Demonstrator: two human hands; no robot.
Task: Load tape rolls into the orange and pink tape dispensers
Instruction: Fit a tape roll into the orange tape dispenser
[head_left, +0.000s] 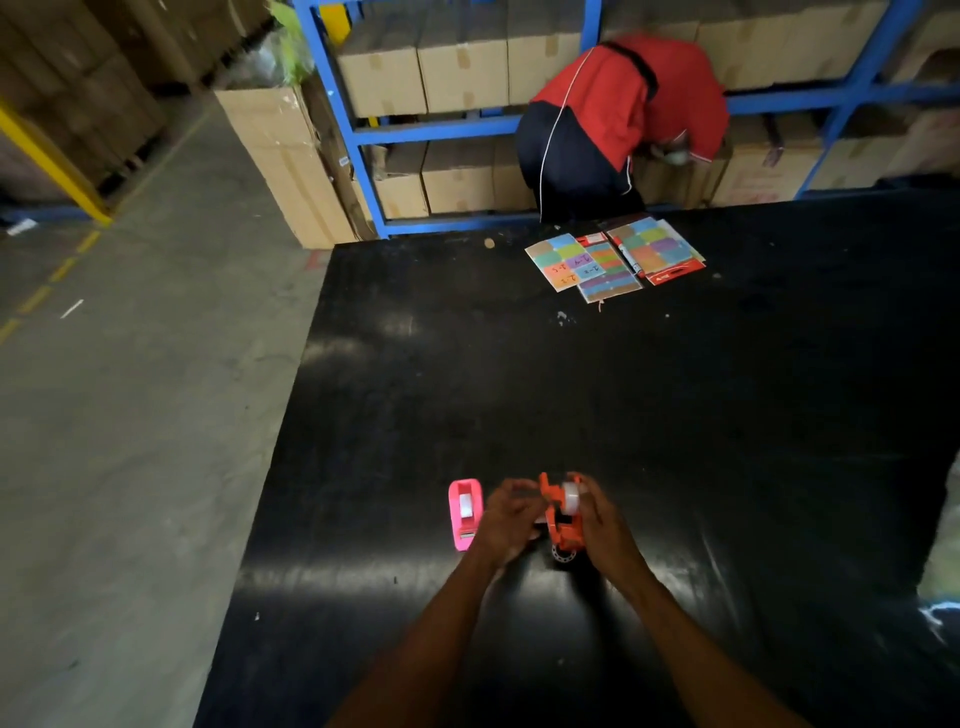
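The orange tape dispenser (560, 519) is held just above the black table (675, 441) between both hands. My right hand (605, 525) grips its right side, fingers against a clear tape roll (571, 496) at the top of the dispenser. My left hand (506, 517) is at its left side, fingertips touching the orange body. The pink tape dispenser (465, 512) lies on the table just left of my left hand, with a roll seated in it. A small orange spool (563, 555) sits on the table under the orange dispenser.
Colourful sticky-note cards and a marker (615, 260) lie at the table's far edge. A person in a red top (618, 119) bends over boxes on blue shelving (441, 130) behind the table. Concrete floor (130, 389) runs along the left side.
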